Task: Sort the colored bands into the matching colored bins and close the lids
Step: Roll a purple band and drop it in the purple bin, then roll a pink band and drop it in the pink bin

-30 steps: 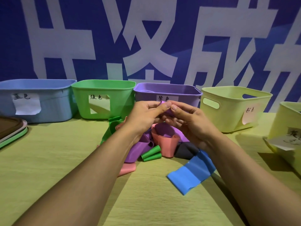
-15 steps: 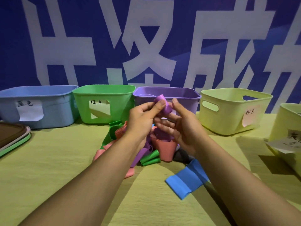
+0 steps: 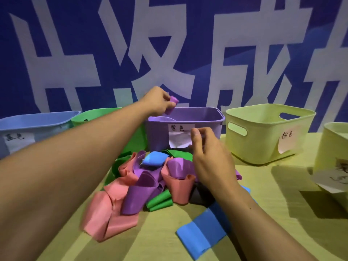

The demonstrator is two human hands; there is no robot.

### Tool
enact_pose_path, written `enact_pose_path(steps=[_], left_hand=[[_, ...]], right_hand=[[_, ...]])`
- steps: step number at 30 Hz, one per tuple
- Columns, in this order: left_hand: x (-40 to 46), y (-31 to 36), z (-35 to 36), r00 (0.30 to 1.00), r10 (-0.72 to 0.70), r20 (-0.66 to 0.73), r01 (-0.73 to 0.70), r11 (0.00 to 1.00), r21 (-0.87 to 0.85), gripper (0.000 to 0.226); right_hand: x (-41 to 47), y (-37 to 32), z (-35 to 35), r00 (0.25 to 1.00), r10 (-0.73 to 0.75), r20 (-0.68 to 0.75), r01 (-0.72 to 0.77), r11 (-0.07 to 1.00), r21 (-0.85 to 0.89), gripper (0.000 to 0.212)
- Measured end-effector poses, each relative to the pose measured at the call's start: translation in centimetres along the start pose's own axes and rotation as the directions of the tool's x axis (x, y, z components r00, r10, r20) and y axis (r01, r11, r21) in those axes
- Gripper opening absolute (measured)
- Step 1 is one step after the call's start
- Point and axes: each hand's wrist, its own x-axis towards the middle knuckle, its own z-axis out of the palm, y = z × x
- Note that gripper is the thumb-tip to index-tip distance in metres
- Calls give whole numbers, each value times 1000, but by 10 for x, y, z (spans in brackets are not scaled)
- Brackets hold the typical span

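Left hand pinches a rolled purple band between thumb and fingertips, grip closed on it, held just above the near-left corner of the purple bin. Band is over the rim, not yet inside. Right hand hangs lower, in front of the bin's paper label, fingers loosely curled, grasping nothing that I can see. Beneath it, the unsorted pile on the table: purple, pink, green and blue bands tangled together, one dark band at the right edge, one flat blue band lying apart, nearer. Bins stand in a row along the far edge: blue bin far left, green bin next, then purple, then a pale yellow bin with a handle slot, and another pale bin cut off at right. All bins open; no lids visible here. Step in hand, by my reading: dropping the purple band into its matching bin. Next move calls for letting go over the opening, then reaching back to the pile for another. Most of the sorting looks undone.
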Motion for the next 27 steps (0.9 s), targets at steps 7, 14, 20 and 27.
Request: enact_pose_path(steps=[7, 14, 20, 27], left_hand=[[34, -11, 28, 982, -153, 108, 90, 891, 445, 41], [34, -15, 23, 969, -200, 145, 125, 905, 407, 49], [-14, -7, 3, 978, 22, -208, -44, 994, -100, 27], [-112, -22, 32, 986, 1, -164, -111, 742, -661, 4]], right_hand=[[2, 3, 0, 1000, 2, 26, -1, 999, -42, 40], [4, 6, -1, 1000, 17, 24, -14, 997, -81, 43], [3, 3, -2, 999, 11, 36, -8, 995, -95, 40], [5, 7, -2, 959, -146, 241, 171, 981, -86, 29]])
